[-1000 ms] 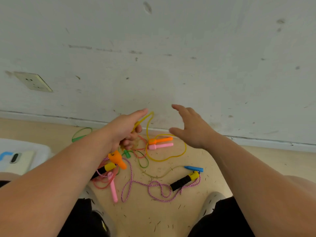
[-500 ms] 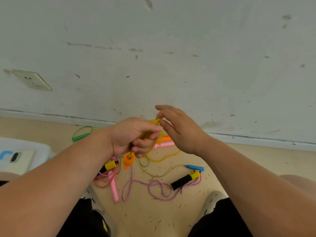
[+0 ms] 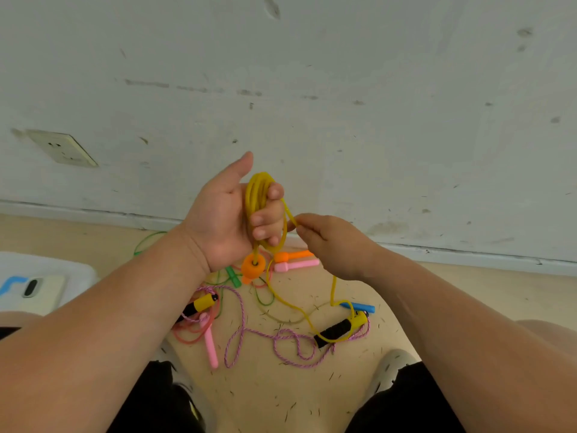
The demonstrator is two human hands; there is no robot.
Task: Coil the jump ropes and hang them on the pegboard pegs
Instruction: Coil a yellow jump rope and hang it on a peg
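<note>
Our left hand [image 3: 218, 223] holds the yellow jump rope [image 3: 257, 195], fingers [image 3: 268, 214] curled round several loops, thumb pointing to 12 o'clock. An orange handle [image 3: 254, 265] dangles at the coil's 6 o'clock. At its 3 o'clock our right hand [image 3: 334, 245] pinches one strand. Slack trails toward 5 o'clock onto the floor [image 3: 281, 395], beside a black-and-yellow handle [image 3: 337, 330].

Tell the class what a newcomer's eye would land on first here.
First, the yellow rope, gathered in coils in the left hand at the middle of the picture, an orange handle dangling just below. The right hand beside it pinches the loose strand. On the floor beneath lie a tangled pink-and-purple cord and a black handle.
</note>
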